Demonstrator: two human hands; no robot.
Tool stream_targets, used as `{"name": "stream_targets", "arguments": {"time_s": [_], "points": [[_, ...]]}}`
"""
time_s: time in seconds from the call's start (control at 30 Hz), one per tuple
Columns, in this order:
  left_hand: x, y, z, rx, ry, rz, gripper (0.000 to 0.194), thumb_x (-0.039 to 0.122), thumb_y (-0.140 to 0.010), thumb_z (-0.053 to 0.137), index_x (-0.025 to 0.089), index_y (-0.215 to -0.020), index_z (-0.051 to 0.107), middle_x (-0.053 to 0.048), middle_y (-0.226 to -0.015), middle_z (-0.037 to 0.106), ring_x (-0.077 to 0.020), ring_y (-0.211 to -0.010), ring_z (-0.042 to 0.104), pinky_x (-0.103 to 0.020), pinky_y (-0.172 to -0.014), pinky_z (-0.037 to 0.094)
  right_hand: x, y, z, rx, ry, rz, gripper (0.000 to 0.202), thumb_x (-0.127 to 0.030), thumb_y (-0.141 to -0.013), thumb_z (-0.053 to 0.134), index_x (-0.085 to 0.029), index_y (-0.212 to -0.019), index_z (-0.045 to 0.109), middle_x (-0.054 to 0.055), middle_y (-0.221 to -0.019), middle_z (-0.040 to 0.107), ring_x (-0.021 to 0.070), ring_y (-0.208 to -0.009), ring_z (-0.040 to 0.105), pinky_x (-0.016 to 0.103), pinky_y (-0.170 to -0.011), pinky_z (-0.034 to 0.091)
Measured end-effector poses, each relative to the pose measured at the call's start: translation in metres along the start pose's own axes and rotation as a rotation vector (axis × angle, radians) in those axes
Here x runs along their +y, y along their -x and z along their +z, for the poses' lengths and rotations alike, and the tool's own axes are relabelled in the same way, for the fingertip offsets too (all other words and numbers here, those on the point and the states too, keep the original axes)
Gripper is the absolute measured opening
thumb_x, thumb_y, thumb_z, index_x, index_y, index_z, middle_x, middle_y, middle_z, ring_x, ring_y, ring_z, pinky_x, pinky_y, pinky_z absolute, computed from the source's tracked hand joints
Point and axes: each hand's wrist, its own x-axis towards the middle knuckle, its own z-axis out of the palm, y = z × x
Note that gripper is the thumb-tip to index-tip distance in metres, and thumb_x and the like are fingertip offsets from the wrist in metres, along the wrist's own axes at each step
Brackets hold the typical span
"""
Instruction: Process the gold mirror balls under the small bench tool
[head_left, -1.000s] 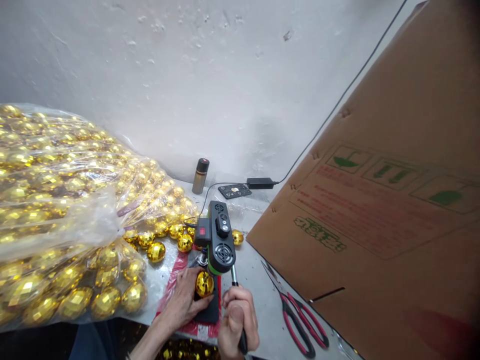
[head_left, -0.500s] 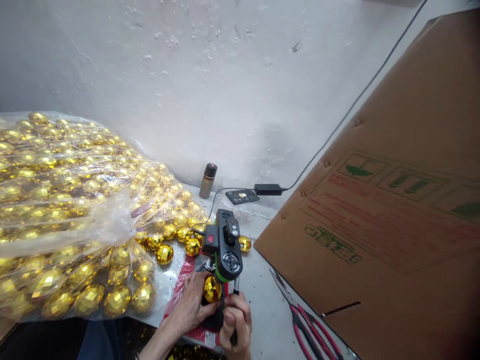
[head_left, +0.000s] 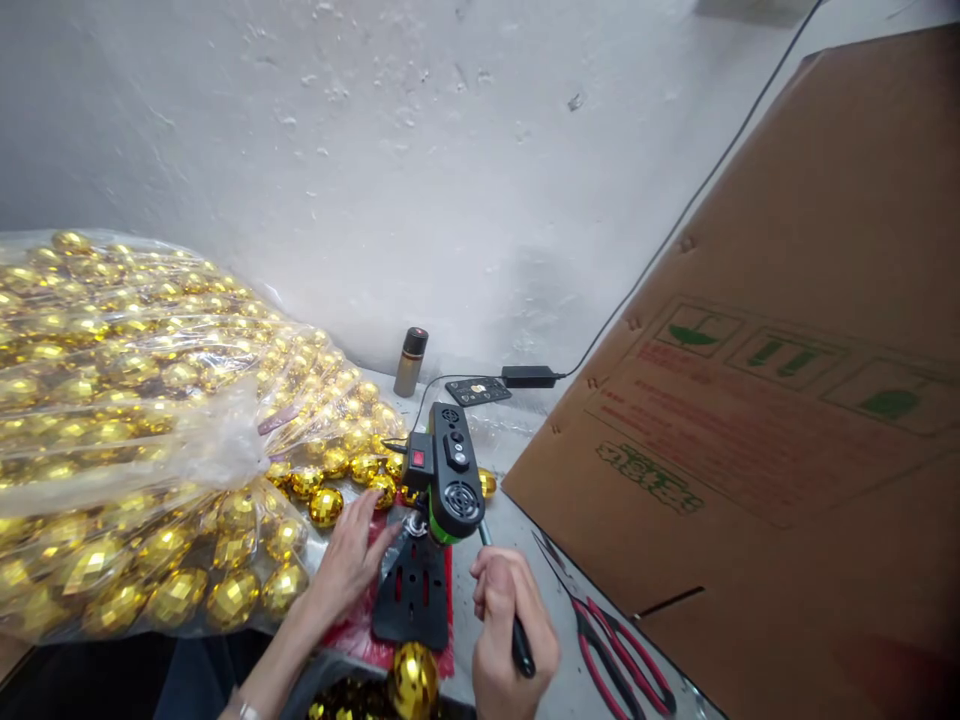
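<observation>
A black press-like device (head_left: 455, 470) with a green band stands over a slotted black base plate (head_left: 411, 600) on red plastic (head_left: 360, 630). My left hand (head_left: 349, 555) is left of the device, fingers apart, its fingertips near a gold faceted ball (head_left: 383, 490); nothing is seen in its grasp. My right hand (head_left: 514, 625) is wrapped round the device's lever, whose black handle end (head_left: 523, 648) sticks out below the fingers. Another gold ball (head_left: 413, 680) is at the front edge of the plate, above a container of gold balls (head_left: 349, 700).
A big clear bag of gold balls (head_left: 150, 400) fills the left. Red-handled scissors (head_left: 611, 650) lie beside a large cardboard box (head_left: 750, 400) on the right. Behind the device are a small bottle (head_left: 410, 362), a dark phone-like slab (head_left: 478, 390) and a power adapter (head_left: 529, 377).
The gold ball left the device and is now at the plate's front edge. My left hand moved up and let go of it. My right hand moved right with the lever.
</observation>
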Motion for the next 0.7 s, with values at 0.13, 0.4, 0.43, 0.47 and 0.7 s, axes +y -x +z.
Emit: {"name": "stream_targets", "arguments": {"time_s": [0.13, 0.4, 0.43, 0.47, 0.7], "points": [[-0.003, -0.049, 0.014, -0.035, -0.140, -0.056, 0.054, 0.018, -0.092, 0.060, 0.019, -0.145, 0.051, -0.020, -0.153, 0.056, -0.0375, -0.142, 0.058, -0.058, -0.116, 0.049, 0.001, 0.007, -0.001, -0.003, 0.004, -0.012, 0.030, -0.011, -0.105, 0.047, -0.022, -0.079, 0.055, -0.003, -0.072, 0.055, 0.0099, -0.059, 0.053, 0.022, -0.053, 0.042], [-0.005, -0.057, 0.008, -0.050, -0.007, -0.105, 0.056, 0.024, -0.088, 0.065, 0.018, -0.142, 0.052, -0.014, -0.128, 0.065, -0.0328, -0.121, 0.067, -0.053, -0.106, 0.054, 0.002, 0.012, 0.000, 0.014, 0.005, 0.033, 0.032, -0.012, -0.106, 0.045, -0.022, -0.076, 0.053, -0.002, -0.073, 0.054, 0.0110, -0.061, 0.053, 0.023, -0.056, 0.042], [-0.004, -0.058, 0.006, -0.044, 0.022, -0.116, 0.056, 0.023, -0.086, 0.067, 0.018, -0.140, 0.054, -0.013, -0.126, 0.066, -0.0330, -0.122, 0.066, -0.053, -0.108, 0.052, 0.002, 0.012, 0.000, 0.016, 0.002, 0.036, 0.033, -0.012, -0.106, 0.045, -0.022, -0.076, 0.052, -0.002, -0.073, 0.054, 0.0111, -0.061, 0.053, 0.023, -0.056, 0.042], [-0.003, -0.059, 0.005, -0.037, 0.055, -0.127, 0.056, 0.022, -0.083, 0.069, 0.018, -0.137, 0.056, -0.013, -0.126, 0.067, -0.0330, -0.124, 0.065, -0.053, -0.110, 0.050, 0.002, 0.012, 0.000, 0.016, 0.000, 0.038, 0.032, -0.013, -0.106, 0.045, -0.022, -0.076, 0.052, -0.002, -0.073, 0.054, 0.0110, -0.061, 0.053, 0.023, -0.056, 0.042], [0.011, -0.055, -0.004, 0.029, 0.395, -0.310, 0.053, 0.050, -0.082, 0.077, 0.018, -0.122, 0.064, -0.010, -0.113, 0.075, -0.0311, -0.112, 0.070, -0.046, -0.101, 0.055, -0.003, 0.009, -0.001, 0.000, 0.000, 0.033, 0.034, -0.013, -0.108, 0.045, -0.022, -0.076, 0.052, -0.003, -0.073, 0.053, 0.0097, -0.061, 0.052, 0.021, -0.057, 0.042]]}}
